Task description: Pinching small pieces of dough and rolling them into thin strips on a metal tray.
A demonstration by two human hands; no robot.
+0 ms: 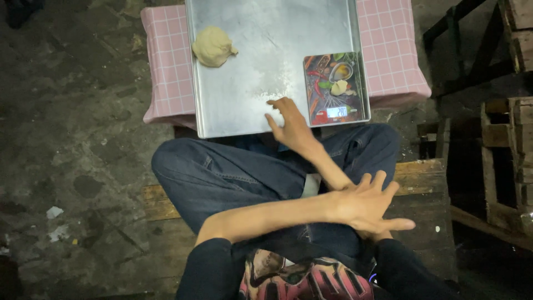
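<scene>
Tray [244,94] on pink checked cloth [166,61]; right hand [288,125], arms crossed, fingers loosely spread, touching tray's near edge beside kitchen scale [336,89]. Left hand [366,205] splayed, empty, over right knee. Dough lump [212,46] at tray's far left

Tray [244,105] middle bare; dough [213,46] far-left, scale [336,89] right.

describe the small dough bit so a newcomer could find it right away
Start at the metal tray on the pink checked cloth. In its near right corner lies a flat kitchen scale printed with spices. The small dough piece sits on that scale, far smaller than the big dough lump at the tray's far left.
</scene>
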